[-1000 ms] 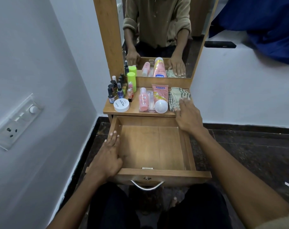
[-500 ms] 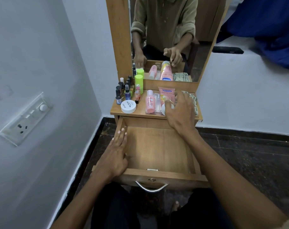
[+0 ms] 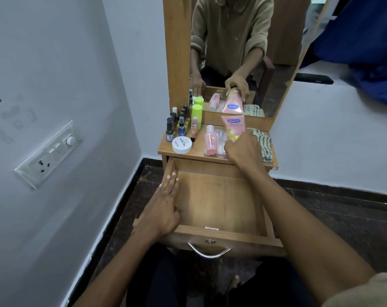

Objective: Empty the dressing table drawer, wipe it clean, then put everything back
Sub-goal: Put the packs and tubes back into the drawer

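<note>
Lotion tube (image 3: pixel 233 127), light and squashy, is lifting in the right hand (image 3: pixel 243 149), its grip wrapping the cap end; left hand (image 3: pixel 163 209) is lying flat along the drawer (image 3: pixel 219 196) wall.

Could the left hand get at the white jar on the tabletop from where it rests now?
Probably yes. The left hand lies flat on the drawer's left wall, holding nothing, and the white jar sits at the tabletop's front left with nothing between them.
</note>
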